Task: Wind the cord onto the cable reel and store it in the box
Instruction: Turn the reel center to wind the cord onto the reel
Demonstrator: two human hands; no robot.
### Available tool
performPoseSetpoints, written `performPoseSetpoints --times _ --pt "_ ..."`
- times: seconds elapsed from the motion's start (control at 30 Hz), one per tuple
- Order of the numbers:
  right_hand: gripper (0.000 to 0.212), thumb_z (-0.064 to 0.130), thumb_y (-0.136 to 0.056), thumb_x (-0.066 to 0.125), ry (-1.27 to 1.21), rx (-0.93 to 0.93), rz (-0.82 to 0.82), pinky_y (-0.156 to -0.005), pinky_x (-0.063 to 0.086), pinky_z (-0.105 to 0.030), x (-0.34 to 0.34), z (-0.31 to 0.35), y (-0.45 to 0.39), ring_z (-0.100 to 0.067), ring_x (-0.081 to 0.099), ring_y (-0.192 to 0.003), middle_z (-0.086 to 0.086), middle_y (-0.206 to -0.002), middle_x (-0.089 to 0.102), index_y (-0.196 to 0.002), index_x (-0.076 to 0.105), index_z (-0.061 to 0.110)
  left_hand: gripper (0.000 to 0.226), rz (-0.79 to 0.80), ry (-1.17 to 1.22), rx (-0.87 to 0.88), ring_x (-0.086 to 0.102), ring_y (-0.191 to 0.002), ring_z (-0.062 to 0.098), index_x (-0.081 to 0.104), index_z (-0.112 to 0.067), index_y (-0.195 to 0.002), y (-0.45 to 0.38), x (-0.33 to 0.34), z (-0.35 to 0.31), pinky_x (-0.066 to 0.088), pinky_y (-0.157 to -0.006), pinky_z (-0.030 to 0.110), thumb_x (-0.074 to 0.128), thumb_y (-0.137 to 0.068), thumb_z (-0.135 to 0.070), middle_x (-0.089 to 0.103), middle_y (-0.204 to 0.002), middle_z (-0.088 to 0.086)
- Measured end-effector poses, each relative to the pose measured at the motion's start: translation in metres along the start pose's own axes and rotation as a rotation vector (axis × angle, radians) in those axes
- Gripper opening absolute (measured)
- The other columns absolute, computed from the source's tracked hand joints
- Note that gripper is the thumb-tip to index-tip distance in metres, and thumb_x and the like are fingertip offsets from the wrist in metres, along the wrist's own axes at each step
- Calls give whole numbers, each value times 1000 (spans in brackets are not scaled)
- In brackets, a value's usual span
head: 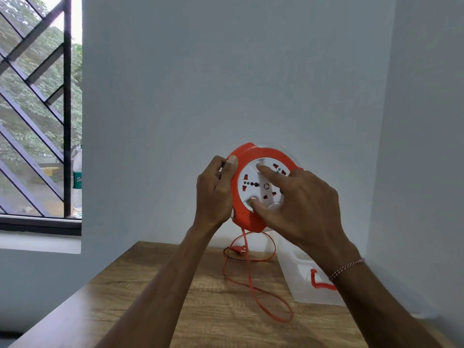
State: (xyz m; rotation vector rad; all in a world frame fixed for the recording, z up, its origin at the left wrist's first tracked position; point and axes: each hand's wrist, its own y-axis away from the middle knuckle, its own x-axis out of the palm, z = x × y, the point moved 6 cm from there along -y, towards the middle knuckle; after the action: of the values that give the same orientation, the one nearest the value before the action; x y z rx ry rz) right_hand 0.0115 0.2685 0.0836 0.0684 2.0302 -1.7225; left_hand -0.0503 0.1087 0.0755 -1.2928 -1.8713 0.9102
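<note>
I hold a round orange cable reel (pixel 253 156) with a white socket face up in front of the wall, above the table. My left hand (pixel 216 192) grips its left rim, thumb on the front edge. My right hand (pixel 298 199) lies on the white face, index finger and thumb pressed into its recesses. An orange cord (pixel 251 277) hangs from the reel's bottom and loops loosely over the table, its plug (pixel 238 249) lying near the wall. A clear plastic box (pixel 301 272) with an orange latch stands on the table at the right, partly hidden by my right wrist.
The wooden table (pixel 140 305) fills the lower view and ends at the wall. A window with a dark diagonal grille (pixel 32 116) is on the left, with a plastic bottle (pixel 77 182) on its sill. A wall corner closes in at the right.
</note>
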Motion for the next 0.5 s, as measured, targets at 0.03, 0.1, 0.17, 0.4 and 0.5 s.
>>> performPoseSetpoints --times 0.03,0.1,0.17,0.4,0.5 --pt "71 75 -77 47 -13 17 -7 -70 55 -32 -1 0 0 -23 68 -78 -3 -93 74 -130 58 30 23 1 -4 -3 71 -73 10 61 -17 -98 0 0 1 57 -60 19 46 -101 -35 70 -86 -6" --pt "75 78 -78 42 -53 59 -12 -70 55 -31 -2 -1 -2 -21 70 -74 -1 -91 75 -128 60 26 24 5 0 -9 72 -76 11 61 -17 -100 1 1 2 58 -61 20 45 -100 -36 71 -87 -6" --pt "75 76 -80 40 -83 65 3 -72 56 -33 -1 -1 -3 -21 70 -76 -2 -95 75 -129 60 23 25 4 2 -10 72 -77 12 61 -18 -101 1 1 2 58 -61 21 45 -100 -37 71 -88 -6" --pt "30 27 -78 76 -126 -128 -72 -74 57 -38 -10 5 -5 -28 62 -92 -9 -105 72 -105 73 15 20 -8 20 -23 72 -77 9 60 -23 -99 0 -1 1 55 -58 17 46 -100 -36 70 -88 -11" --pt "38 15 -65 86 -71 -189 64 -76 56 -45 -8 7 -7 -31 57 -107 -10 -119 65 -100 76 24 20 -18 16 -12 71 -75 10 59 -23 -97 0 -2 0 56 -59 18 45 -101 -35 70 -85 -10"
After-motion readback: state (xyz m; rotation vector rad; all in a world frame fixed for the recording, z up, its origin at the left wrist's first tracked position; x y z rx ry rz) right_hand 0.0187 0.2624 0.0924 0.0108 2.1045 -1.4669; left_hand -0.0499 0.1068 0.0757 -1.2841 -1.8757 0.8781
